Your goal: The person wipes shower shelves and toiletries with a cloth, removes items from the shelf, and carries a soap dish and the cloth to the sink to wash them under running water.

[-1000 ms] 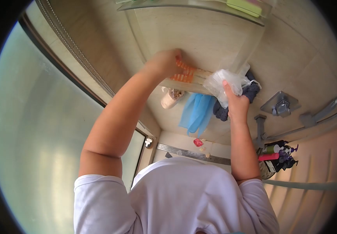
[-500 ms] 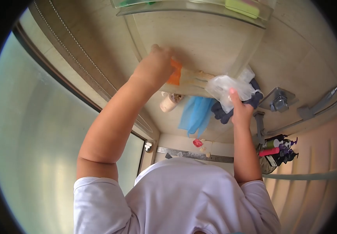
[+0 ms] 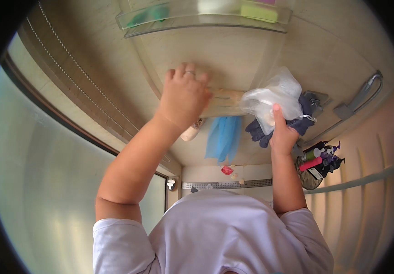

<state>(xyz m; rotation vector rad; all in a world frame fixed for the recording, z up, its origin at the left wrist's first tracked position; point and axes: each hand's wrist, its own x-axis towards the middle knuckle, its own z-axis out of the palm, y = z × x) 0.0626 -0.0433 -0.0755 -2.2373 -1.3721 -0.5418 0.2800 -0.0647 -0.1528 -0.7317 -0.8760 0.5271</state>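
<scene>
My right hand (image 3: 284, 132) grips a crumpled translucent plastic bag (image 3: 274, 98) and a dark grey cloth (image 3: 299, 124), thumb on top. My left hand (image 3: 184, 96), with a ring on one finger, is over the left end of a low shelf (image 3: 222, 109). Its fingers are bent and slightly blurred; whether they hold anything is hidden. Beneath that shelf hangs a blue mesh cloth (image 3: 224, 137). A pale container (image 3: 190, 131) with small bits at its top is just below my left hand, partly covered by it.
Above is a clear shelf (image 3: 206, 29) with a green-yellow item (image 3: 258, 13). A metal valve (image 3: 313, 102) and a hand shower (image 3: 361, 98) are on the right wall, above pump bottles (image 3: 322, 157). A frosted glass panel (image 3: 55, 173) stands left; a drain (image 3: 252, 183) runs below.
My left hand has moved left and slightly down, and the orange netting that was by its fingers no longer shows. My right hand has shifted slightly down with the bag. The view has shifted.
</scene>
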